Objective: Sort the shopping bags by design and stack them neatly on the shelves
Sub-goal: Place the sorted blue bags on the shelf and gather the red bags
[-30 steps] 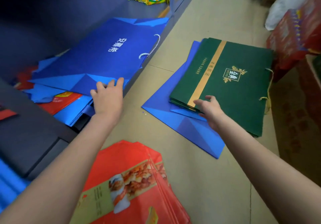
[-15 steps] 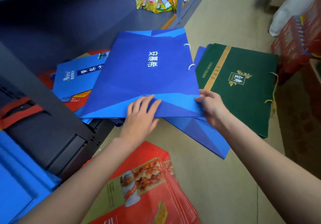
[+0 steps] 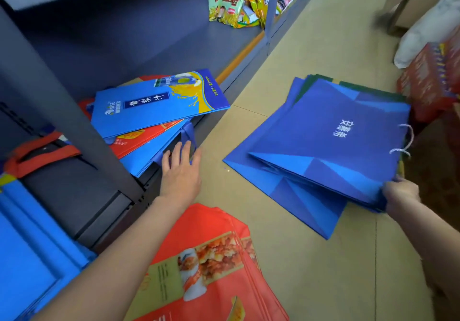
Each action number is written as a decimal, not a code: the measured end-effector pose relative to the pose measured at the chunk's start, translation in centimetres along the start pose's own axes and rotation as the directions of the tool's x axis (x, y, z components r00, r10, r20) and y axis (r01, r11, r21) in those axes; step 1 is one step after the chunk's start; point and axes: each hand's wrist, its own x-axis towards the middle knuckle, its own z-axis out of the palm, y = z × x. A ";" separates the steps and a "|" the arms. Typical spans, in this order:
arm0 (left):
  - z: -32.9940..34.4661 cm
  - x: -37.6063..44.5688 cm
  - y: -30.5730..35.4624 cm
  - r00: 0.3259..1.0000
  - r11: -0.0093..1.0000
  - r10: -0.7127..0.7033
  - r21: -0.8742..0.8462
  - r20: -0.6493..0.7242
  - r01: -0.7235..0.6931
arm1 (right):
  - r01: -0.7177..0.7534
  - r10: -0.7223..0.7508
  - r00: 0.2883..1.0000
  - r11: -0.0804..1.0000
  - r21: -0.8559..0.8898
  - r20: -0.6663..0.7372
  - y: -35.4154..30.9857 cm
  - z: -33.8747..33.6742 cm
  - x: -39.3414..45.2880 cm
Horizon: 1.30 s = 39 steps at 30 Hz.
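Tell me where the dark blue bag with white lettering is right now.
In the head view the dark blue bag lies on the floor at right, atop the green bags, its near corner pinched by the right hand.

bags on floor [image 3: 286, 221], shelf [image 3: 124, 54]

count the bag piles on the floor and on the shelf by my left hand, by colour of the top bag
dark blue bag on top: 1 pile, floor
red bag on top: 1 pile, floor
light blue bag on top: 1 pile, shelf
total: 3 piles
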 end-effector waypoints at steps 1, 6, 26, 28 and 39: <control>0.0 0.0 -0.3 1.000 1.000 0.010 0.010 -0.019 -0.009 | 0.008 -0.008 1.000 0.991 -0.133 -0.001 0.0 0.3 -0.1; -0.2 1.1 -1.7 0.989 0.988 0.006 0.154 -0.145 0.017 | 0.096 -0.042 0.992 0.870 -0.483 0.122 -2.5 5.2 -3.3; 0.2 2.9 -5.5 0.933 0.971 -0.233 -0.007 -0.272 0.241 | 0.588 -0.461 0.691 0.807 -0.061 0.557 -8.2 22.2 -13.2; 0.6 2.4 -5.8 0.939 0.963 -0.269 -0.046 -0.213 0.265 | 0.556 -0.480 0.658 0.829 0.056 0.580 -9.3 23.8 -14.4; 0.5 1.6 -6.5 0.960 0.970 -0.203 -0.177 -0.192 0.170 | -0.240 -0.199 0.776 0.785 0.572 0.599 -14.5 28.1 -19.1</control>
